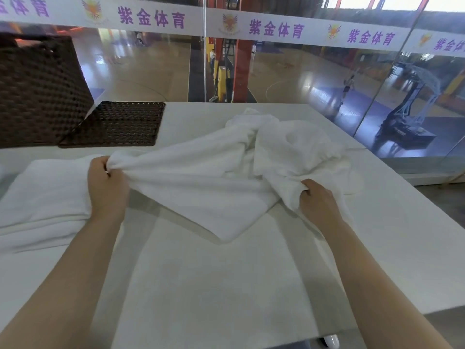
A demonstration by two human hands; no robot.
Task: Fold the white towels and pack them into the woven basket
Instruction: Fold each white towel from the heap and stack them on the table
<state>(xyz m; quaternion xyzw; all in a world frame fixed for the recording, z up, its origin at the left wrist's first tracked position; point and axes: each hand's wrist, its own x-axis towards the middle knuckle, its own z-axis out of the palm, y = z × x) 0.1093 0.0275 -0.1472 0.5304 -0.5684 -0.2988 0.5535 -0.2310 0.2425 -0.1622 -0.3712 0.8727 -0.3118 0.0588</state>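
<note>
Your left hand and right hand each hold a tight grip on the white towel, stretching it above the counter. Left of that towel lies a folded one; the woven basket stands behind it.

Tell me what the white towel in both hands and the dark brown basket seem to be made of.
White towel: soft matte cloth, probably terry cotton; it bunches and drapes where gripped. Dark brown woven basket: wicker or synthetic rattan, going by the bumpy interlaced weave; which one is unclear.
</note>
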